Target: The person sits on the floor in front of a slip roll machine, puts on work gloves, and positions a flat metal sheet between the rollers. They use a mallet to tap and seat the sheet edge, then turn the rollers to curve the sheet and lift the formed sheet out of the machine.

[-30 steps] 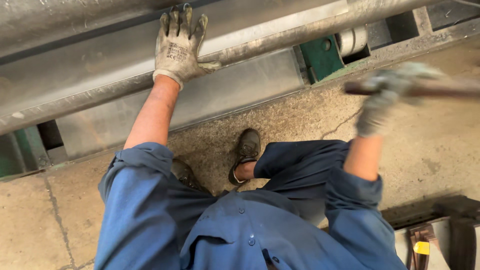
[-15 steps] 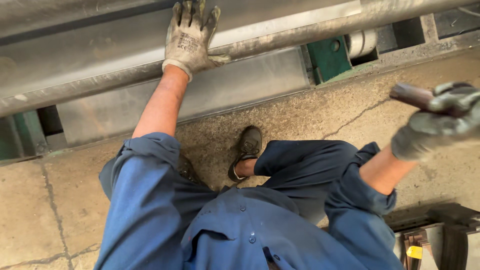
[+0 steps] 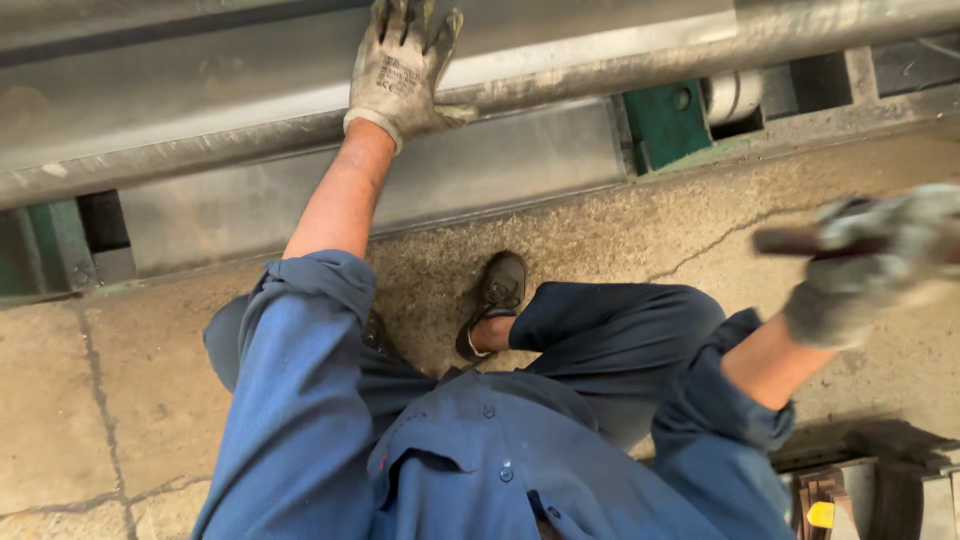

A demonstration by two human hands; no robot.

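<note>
My left hand (image 3: pixel 398 68), in a grey work glove, lies flat with fingers spread on a long steel roller (image 3: pixel 620 62) that runs across the top of the view. My right hand (image 3: pixel 875 262), also gloved, is blurred at the right edge and is closed around a dark brown handle (image 3: pixel 790 241) that sticks out to the left of the fist. The rest of that tool is hidden. I wear blue overalls, and one black shoe (image 3: pixel 495 300) rests on the concrete floor below the roller.
A flat metal plate (image 3: pixel 450 170) sits under the roller, with green machine brackets (image 3: pixel 668 122) at both ends. The cracked concrete floor (image 3: pixel 620 240) spreads beneath me. Dark metal equipment with a yellow piece (image 3: pixel 822 513) stands at the bottom right.
My right hand with the handle swung from upper right toward the right edge and is now lower and blurred. My left hand stayed on the roller.
</note>
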